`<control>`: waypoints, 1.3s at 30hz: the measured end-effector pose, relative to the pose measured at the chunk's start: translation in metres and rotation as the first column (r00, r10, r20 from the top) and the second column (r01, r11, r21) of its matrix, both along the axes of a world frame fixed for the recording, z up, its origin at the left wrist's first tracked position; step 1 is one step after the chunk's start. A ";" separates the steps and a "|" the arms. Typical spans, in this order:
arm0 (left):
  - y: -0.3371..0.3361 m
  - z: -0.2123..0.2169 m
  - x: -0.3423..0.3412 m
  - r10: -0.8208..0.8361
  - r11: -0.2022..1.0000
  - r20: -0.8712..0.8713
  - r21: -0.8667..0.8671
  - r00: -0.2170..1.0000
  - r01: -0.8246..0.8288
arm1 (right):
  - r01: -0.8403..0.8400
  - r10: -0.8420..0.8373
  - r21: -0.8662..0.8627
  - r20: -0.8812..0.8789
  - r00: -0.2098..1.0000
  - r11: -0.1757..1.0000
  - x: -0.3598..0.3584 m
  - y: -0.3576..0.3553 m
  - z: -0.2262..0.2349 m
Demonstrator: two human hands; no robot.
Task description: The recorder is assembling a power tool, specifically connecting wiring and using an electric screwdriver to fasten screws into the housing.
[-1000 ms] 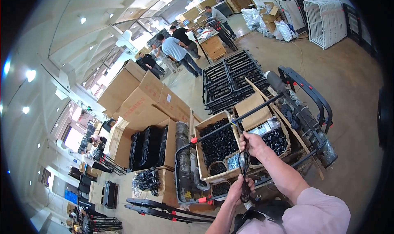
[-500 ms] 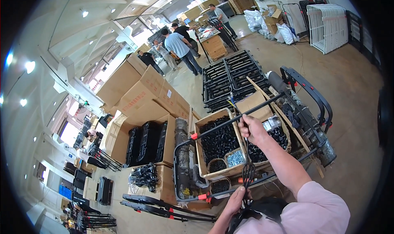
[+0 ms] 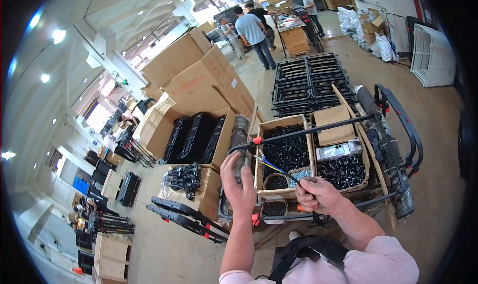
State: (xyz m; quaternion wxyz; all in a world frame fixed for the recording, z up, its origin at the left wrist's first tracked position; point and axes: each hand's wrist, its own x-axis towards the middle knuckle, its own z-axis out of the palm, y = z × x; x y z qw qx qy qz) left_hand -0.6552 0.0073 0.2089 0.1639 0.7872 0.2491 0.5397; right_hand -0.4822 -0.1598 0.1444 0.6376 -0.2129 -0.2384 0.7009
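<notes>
Black cable (image 3: 287, 175): just right of the picture's centre, gripped in the curled right hand (image 3: 319, 194); its blue and yellow wire ends (image 3: 268, 162) point to the upper left.
Left hand (image 3: 240, 184): open, fingers spread, nothing seen in it; near the black tubular frame (image 3: 318, 128); whether they touch, I cannot tell.
Wire ends: could hook the frame's upper bar or brush the parts below if the right hand swings; the likely cause, one-handed control.
Parts box (image 3: 309, 144): small black parts, right of centre; a dropped cable could tangle in them.
Left of centre: tangled black bundle (image 3: 181, 179) on a carton (image 3: 210, 197).
Upper right: stacked black racks (image 3: 308, 79).
</notes>
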 end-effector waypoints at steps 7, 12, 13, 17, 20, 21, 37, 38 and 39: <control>-0.004 -0.048 0.019 -0.242 0.663 0.369 -0.612 0.897 0.431 | 0.010 -0.010 0.009 0.010 1.000 1.000 -0.006 -0.012 -0.008; -0.008 -0.045 0.023 -0.192 0.491 0.565 -0.652 0.802 0.577 | 0.038 -0.038 -0.017 0.046 0.998 0.999 -0.003 -0.018 -0.012; -0.008 -0.045 0.024 -0.207 0.473 0.572 -0.651 0.793 0.593 | 0.043 -0.041 -0.019 0.061 0.997 0.999 -0.003 -0.019 -0.013; -0.008 -0.048 0.029 -0.205 0.503 0.494 -0.687 0.845 0.524 | 0.028 -0.026 -0.024 0.061 0.998 0.999 -0.005 -0.018 -0.017; -0.009 -0.058 0.026 -0.237 0.466 0.404 -0.750 0.883 0.469 | 0.027 -0.028 0.012 0.053 0.998 1.000 -0.004 -0.020 -0.020; -0.010 -0.060 0.026 -0.281 0.464 0.349 -0.766 0.894 0.445 | 0.025 -0.025 0.013 0.064 0.998 1.000 -0.004 -0.021 -0.021; -0.062 -0.034 -0.053 -0.310 0.488 0.238 -0.792 0.921 0.368 | -0.161 0.169 -0.106 0.063 0.984 0.981 -0.052 -0.017 -0.045; -0.065 -0.038 -0.058 -0.263 0.591 0.160 -0.753 0.952 0.290 | -0.199 0.209 -0.141 0.063 0.976 0.970 -0.060 -0.015 -0.047; -0.068 -0.042 -0.066 -0.246 0.588 0.150 -0.762 0.957 0.271 | -0.216 0.225 -0.148 0.049 0.973 0.965 -0.069 -0.012 -0.052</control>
